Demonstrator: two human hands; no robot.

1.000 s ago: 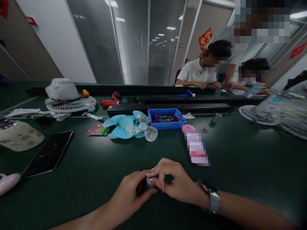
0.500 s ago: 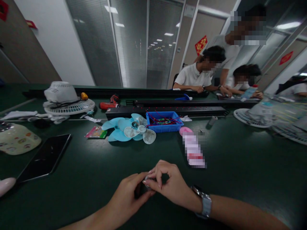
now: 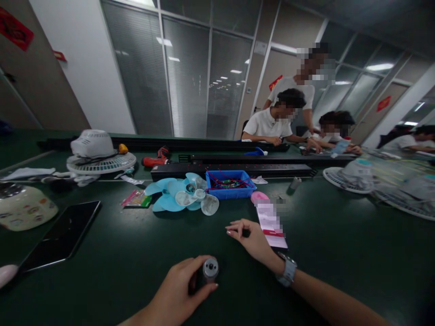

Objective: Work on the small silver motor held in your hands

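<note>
A small motor [image 3: 210,269] of shiny metal is seen. The desk [image 3: 136,253] is covered with a matt, smooth top. The fan blades [image 3: 170,199] are made of smooth, glossy plastic. The phone [image 3: 61,235] is glossy.

A dark green counter [image 3: 136,253] is stretching across the room. A black smartphone [image 3: 61,235] is lying at its left, beside a cream rounded housing with coloured stickers [image 3: 23,213]. Further back, a white fan motor body on a round white grille [image 3: 98,156] is sitting near a red cordless screwdriver [image 3: 154,159]. A long black power strip [image 3: 231,171] is running along the middle. Just in front of it, light-blue plastic fan blades [image 3: 166,197] are lying beside a blue plastic tray of wires [image 3: 229,184]. A pink round cap [image 3: 258,197] is lying just beside a white paper slip [image 3: 270,222]. At the near edge the left hand [image 3: 180,294] is resting on the counter, wrapped around a small silver-capped cylindrical motor [image 3: 210,269].
</note>
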